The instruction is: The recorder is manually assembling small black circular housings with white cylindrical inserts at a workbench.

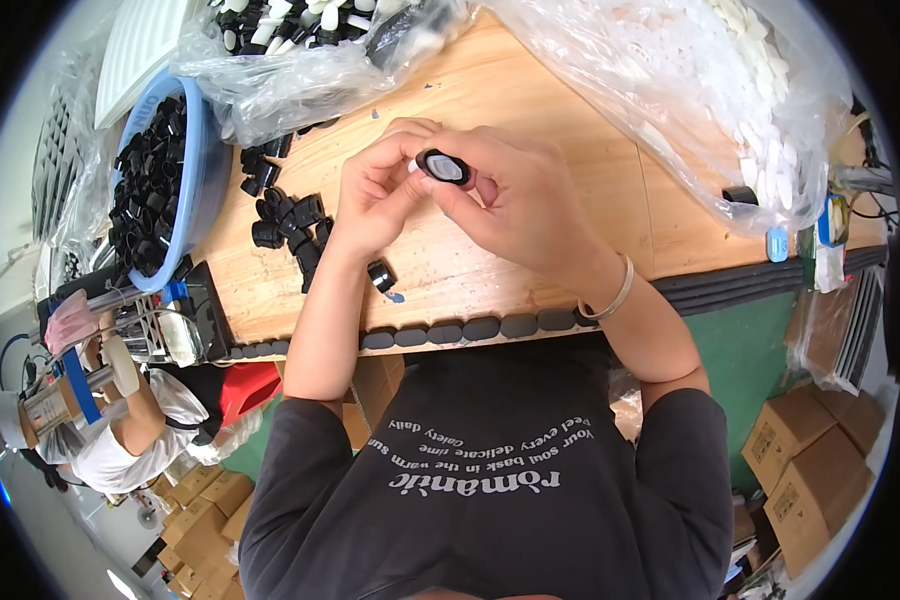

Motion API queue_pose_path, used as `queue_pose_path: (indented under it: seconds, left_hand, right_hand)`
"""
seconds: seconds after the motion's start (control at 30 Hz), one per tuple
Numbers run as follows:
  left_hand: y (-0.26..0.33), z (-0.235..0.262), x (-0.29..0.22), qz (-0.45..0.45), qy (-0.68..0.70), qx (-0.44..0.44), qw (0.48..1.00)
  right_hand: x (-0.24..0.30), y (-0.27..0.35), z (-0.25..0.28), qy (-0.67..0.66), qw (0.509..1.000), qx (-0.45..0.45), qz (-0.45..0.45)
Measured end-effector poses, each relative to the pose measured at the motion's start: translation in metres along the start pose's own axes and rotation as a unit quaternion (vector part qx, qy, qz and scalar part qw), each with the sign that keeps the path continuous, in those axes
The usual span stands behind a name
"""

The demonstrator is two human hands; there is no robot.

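Observation:
Over the wooden table, a small black oval cap [444, 167] with a whitish inside is tilted so that its end faces up. My right hand [525, 195] pinches it between thumb and fingers. From the other side my left hand [375, 190] is closed, its thumb against the cap's edge. A bit of white shows between the left fingertips and the cap; what it belongs to is hidden. Left of my left wrist lies a loose heap of black caps [295, 225]. One more black cap [381, 275] lies by itself beside my left forearm.
A blue basin [202, 190] full of black pieces stands at the left. Clear plastic bags of black and white parts [290, 85] and of white parts [705, 110] lie at the back. Dark oval pieces [480, 328] line the front edge. Another person [135, 430] works at lower left.

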State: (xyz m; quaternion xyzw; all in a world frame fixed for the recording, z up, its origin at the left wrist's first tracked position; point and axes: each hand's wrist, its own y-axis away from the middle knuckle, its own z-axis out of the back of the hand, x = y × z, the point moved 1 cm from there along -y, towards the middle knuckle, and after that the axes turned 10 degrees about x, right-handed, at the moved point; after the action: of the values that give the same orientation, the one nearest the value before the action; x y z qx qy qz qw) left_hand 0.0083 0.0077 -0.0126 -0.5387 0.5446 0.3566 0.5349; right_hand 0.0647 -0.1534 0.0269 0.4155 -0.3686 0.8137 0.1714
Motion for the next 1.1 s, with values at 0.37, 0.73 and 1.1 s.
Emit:
queue_pose_path:
  seconds: [0.37, 0.73, 1.1]
  left_hand:
    - [-0.004, 0.008, -0.003, -0.055, -0.215, 0.026, 0.975]
    - [-0.005, -0.001, -0.004, -0.074, -0.102, -0.029, 0.992]
    - [-0.001, -0.004, 0.006, -0.069, -0.006, -0.068, 0.995]
  right_hand:
    - [0.001, -0.002, 0.004, -0.008, 1.000, 0.018, 0.005]
    - [0.002, -0.002, 0.004, -0.006, 1.000, -0.009, 0.006]
    - [0.002, -0.003, -0.002, -0.029, 0.999, -0.044, 0.006]
